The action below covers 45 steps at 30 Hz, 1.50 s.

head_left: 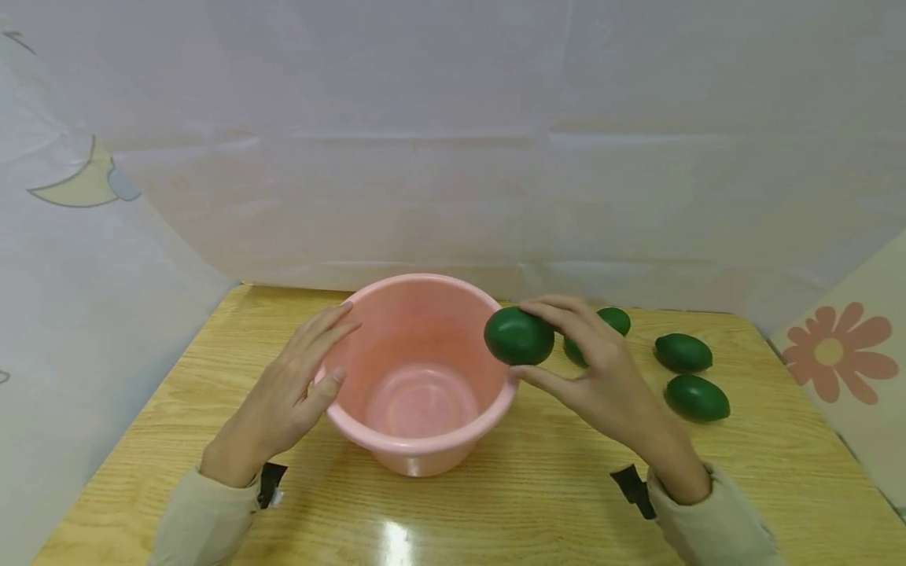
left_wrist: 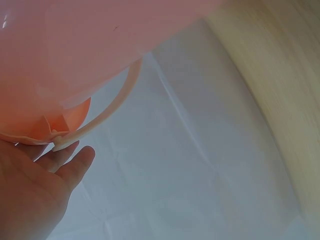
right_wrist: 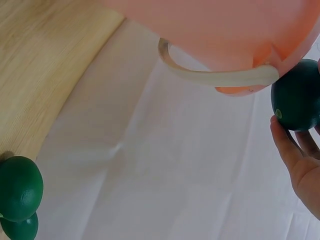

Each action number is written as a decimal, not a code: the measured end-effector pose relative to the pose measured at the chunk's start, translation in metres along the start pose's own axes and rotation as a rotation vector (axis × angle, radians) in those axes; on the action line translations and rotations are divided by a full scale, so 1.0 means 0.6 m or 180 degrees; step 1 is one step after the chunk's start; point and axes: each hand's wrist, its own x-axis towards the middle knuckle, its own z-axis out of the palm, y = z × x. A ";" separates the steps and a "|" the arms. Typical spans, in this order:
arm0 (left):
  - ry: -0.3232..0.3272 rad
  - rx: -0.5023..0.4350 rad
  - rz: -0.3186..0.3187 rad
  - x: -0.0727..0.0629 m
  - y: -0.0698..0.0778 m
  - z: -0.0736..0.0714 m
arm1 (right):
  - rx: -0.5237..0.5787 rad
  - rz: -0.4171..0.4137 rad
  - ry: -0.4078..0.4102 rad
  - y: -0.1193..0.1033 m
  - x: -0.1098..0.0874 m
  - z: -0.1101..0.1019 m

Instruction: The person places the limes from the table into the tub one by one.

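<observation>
A pink plastic bucket [head_left: 425,444] stands upright on the table, its inside bottom bare. At its left rim is my left hand [head_left: 286,393], fingers extended and thumb reaching over the edge. From below, the left wrist view has these fingers [left_wrist: 75,167] right by the end of the pale bucket handle [left_wrist: 112,107]. My right hand [head_left: 602,369] pinches a dark green lime [head_left: 519,336] between thumb and fingers, level with the bucket's right rim. In the right wrist view this lime [right_wrist: 298,97] overlaps the rim's outer side.
Several more green limes lie on the wooden table [head_left: 566,487] to the right. Two are partly behind my right hand, and a front lime [head_left: 697,398] lies beside another lime [head_left: 683,353]. A pale sheet [head_left: 425,196] hangs behind the table.
</observation>
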 end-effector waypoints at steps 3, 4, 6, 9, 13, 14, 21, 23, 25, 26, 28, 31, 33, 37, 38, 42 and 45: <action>0.0048 -0.0008 0.0033 0.000 0.000 0.001 | -0.0017 -0.0032 0.0011 -0.002 0.002 0.004; 0.0066 -0.0006 0.0043 0.000 0.000 0.001 | -0.0024 -0.0036 0.0009 -0.003 0.003 0.005; 0.0093 -0.0007 0.0066 0.000 0.000 0.001 | -0.0030 -0.0052 0.0005 -0.004 0.005 0.007; 0.0106 -0.0007 0.0073 -0.001 0.000 0.001 | -0.0012 -0.0087 0.0009 -0.006 0.008 0.011; 0.0106 -0.0008 0.0066 -0.001 0.001 0.001 | 0.0040 -0.0140 0.0001 -0.007 0.011 0.019; 0.0106 -0.0008 0.0063 -0.001 0.001 0.001 | 0.0048 -0.0130 -0.0024 -0.008 0.012 0.020; 0.0102 -0.0001 0.0068 -0.002 0.000 0.001 | 0.0121 -0.0055 -0.0174 -0.008 0.019 0.030; 0.0102 0.0002 0.0073 -0.002 0.000 0.001 | 0.0141 -0.0055 -0.0193 -0.008 0.021 0.032; 0.0106 -0.0004 0.0075 -0.002 0.000 0.001 | 0.0100 -0.0097 -0.0182 -0.007 0.022 0.035; 0.0114 -0.0006 0.0079 -0.002 0.000 0.001 | 0.0083 -0.0115 -0.0177 -0.007 0.023 0.036; 0.0116 -0.0015 0.0076 -0.001 0.001 0.001 | 0.0057 -0.0126 -0.0180 -0.006 0.024 0.039; 0.0120 -0.0022 0.0074 0.000 0.002 0.001 | 0.0038 -0.0100 -0.0218 -0.004 0.026 0.043; 0.0120 -0.0011 0.0080 0.000 0.002 0.001 | 0.0064 -0.0057 -0.0266 -0.004 0.027 0.045; 0.0109 0.0034 0.0068 0.001 0.002 0.001 | 0.0076 -0.0004 -0.0366 -0.005 0.028 0.047; 0.0108 0.0049 0.0068 0.001 0.002 0.001 | 0.0074 -0.0004 -0.0386 -0.005 0.029 0.048; 0.0123 0.0086 0.0084 0.001 0.002 0.002 | 0.0044 0.0001 -0.0452 -0.004 0.032 0.049; 0.0153 0.0081 0.0113 0.002 0.002 0.002 | 0.0041 0.0011 -0.0500 -0.002 0.035 0.050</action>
